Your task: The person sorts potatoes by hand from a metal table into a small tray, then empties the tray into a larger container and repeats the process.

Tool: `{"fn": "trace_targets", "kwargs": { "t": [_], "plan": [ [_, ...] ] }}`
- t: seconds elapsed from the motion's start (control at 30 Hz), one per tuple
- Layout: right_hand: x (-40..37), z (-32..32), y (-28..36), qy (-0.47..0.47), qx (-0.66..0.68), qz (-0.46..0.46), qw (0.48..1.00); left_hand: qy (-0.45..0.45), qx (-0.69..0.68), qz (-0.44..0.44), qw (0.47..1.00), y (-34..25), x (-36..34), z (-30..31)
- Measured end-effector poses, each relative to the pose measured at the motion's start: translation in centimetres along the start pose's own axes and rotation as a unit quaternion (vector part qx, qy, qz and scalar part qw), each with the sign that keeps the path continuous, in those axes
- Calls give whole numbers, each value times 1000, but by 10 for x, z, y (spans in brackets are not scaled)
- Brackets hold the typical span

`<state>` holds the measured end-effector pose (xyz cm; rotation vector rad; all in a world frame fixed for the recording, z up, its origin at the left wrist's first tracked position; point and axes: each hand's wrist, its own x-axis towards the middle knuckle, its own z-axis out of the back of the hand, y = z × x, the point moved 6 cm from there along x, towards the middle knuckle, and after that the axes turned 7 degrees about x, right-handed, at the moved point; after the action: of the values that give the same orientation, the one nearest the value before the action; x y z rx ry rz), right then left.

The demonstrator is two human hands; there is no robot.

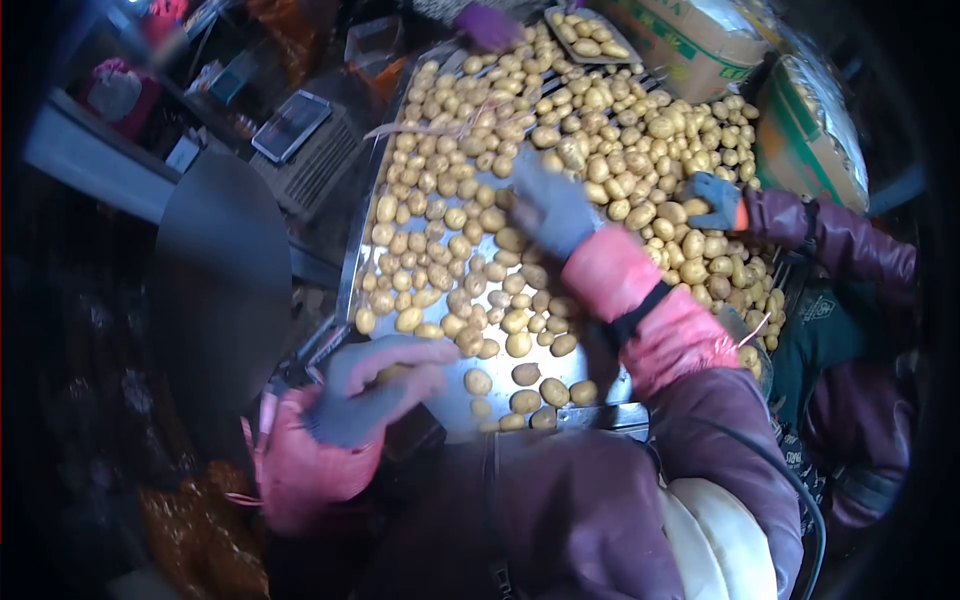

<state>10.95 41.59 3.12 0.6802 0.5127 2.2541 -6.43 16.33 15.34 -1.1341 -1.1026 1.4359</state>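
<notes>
My left hand [365,388], in a grey glove with a pink cuff, is at the near left edge of the metal table [452,402]. A yellowish potato [391,373] partly shows between its thumb and fingers. My right hand [552,208], also in a grey glove and a pink cuff, reaches over the middle of the potatoes [430,185]. Motion smears its fingers, and whether they hold anything is hidden. Loose potatoes lie thickly at the far and right side and more sparsely close to me.
From the right, a co-worker's blue-gloved hand [713,202] touches potatoes. Another person's purple glove [488,26] is at the far end. A tray of potatoes [632,56] and cardboard boxes [690,55] stand at the back right. A scale-like device [291,126] is left of the table.
</notes>
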Motion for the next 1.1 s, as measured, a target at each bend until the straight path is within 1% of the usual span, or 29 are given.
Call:
{"fn": "trace_targets", "kwargs": {
  "t": [0.03, 0.07, 0.1, 0.13, 0.17, 0.23, 0.27, 0.33, 0.37, 0.47, 0.5, 0.6, 0.63, 0.73, 0.87, 0.93, 0.97, 1.0, 1.07, 1.1],
  "plan": [
    [16, 18, -16, -79, -37, 30, 996, -32, 19, -9, 999, -36, -12, 6],
    [25, 21, -48, -49, -160, -83, 982, 27, 78, -117, 990, -69, -12, 7],
    [30, 18, -81, -53, -194, -80, 976, 75, 122, -228, 963, -100, -15, 7],
    [30, 13, -105, -58, -229, -77, 969, 167, 188, -321, 913, -120, -15, 2],
    [29, 9, -110, -41, -246, -67, 966, 254, 226, -413, 845, -137, -20, -1],
    [24, 1, -113, -7, -279, -42, 959, 134, 228, -346, 900, -147, -32, -7],
    [17, -2, -107, 11, -272, -56, 961, 129, 237, -341, 900, -151, -36, -12],
    [12, 1, -87, 39, -257, -78, 963, 169, 248, -358, 884, -150, -43, -26],
    [5, 3, -67, 56, -239, -68, 967, 181, 249, -362, 880, -149, -47, -31],
    [-10, -12, -56, 87, -202, -22, 975, 193, 247, -367, 876, -146, -57, -38],
    [-18, -18, -55, 80, -136, -6, 987, 195, 245, -368, 876, -145, -61, -40],
    [-42, -25, -51, 54, -20, -18, 998, 199, 244, -367, 875, -143, -71, -43],
    [-52, -19, -28, 41, 6, -10, 999, 199, 243, -367, 875, -142, -75, -43],
    [-84, -20, 15, 51, 86, -33, 994, 203, 242, -364, 876, -141, -87, -47],
    [-119, -30, 59, 94, 177, 2, 980, 207, 243, -351, 880, -140, -105, -52],
    [-135, -26, 72, 108, 216, -10, 970, 209, 233, -350, 883, -139, -108, -52],
    [-144, -26, 78, 110, 257, -31, 960, 214, 228, -347, 884, -139, -109, -53],
    [-153, -31, 78, 125, 253, -30, 959, 214, 223, -344, 887, -138, -110, -51],
    [-163, -32, 86, 155, 260, -77, 950, 217, 206, -332, 895, -137, -113, -50],
    [-168, -33, 85, 153, 280, -89, 944, 214, 192, -318, 903, -134, -115, -48]
  ]
}}
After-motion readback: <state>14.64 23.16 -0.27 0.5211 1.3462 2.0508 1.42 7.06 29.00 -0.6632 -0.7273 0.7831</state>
